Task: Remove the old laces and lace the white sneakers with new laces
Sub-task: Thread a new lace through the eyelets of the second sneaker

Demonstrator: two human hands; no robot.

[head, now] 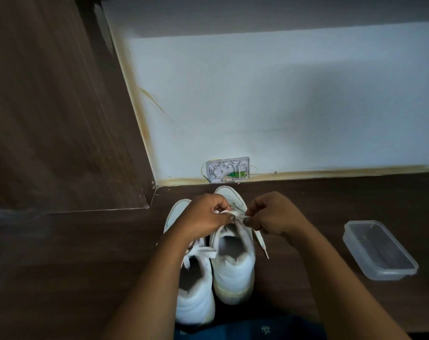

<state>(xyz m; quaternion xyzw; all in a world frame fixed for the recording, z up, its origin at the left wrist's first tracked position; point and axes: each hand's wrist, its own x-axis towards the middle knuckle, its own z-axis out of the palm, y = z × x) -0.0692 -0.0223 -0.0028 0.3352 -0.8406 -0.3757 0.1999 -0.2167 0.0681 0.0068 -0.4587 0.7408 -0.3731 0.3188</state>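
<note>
A: What is held by each grip?
B: A white lace [236, 215] is pinched by the left grip [203, 214] and the right grip [270, 212], with fingers curled tight, over the right sneaker [233, 273].
A: Where are the sneakers placed?
B: Side by side on the wood surface, with the left sneaker [196, 307] nearer. A clear container [380, 251] is set well to the right.

Both bare forearms reached forward from the lower edge, converging, hands close together, left hand [203, 214] curled, thumb and fingers pinching a lace [236, 215], right hand [272, 214] curled likewise, pinching the lace just beside, knuckles upward
</note>
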